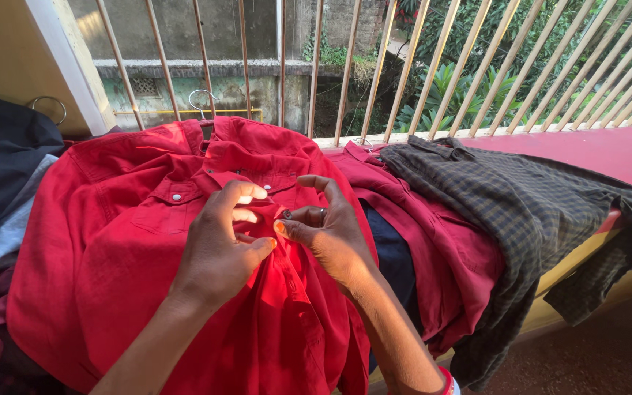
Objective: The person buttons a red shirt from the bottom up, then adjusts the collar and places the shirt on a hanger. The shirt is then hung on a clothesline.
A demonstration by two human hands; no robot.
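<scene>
A bright red shirt (111, 241) on a metal hanger (200, 99) lies spread over a ledge in front of me. My left hand (221, 245) pinches the shirt's front placket just below the collar. My right hand (323, 227), with a ring on one finger, grips the opposite edge of the placket and holds a small dark button (287, 214) between thumb and fingers. Both hands meet at the middle of the shirt's chest, between the two snap pockets.
A darker red shirt (433, 241) and a dark checked shirt (521, 205) lie over the red ledge (608, 150) to the right. Dark and grey clothes (1, 175) pile at the left. Slanted window bars (374, 66) stand behind, the floor (601, 358) at lower right.
</scene>
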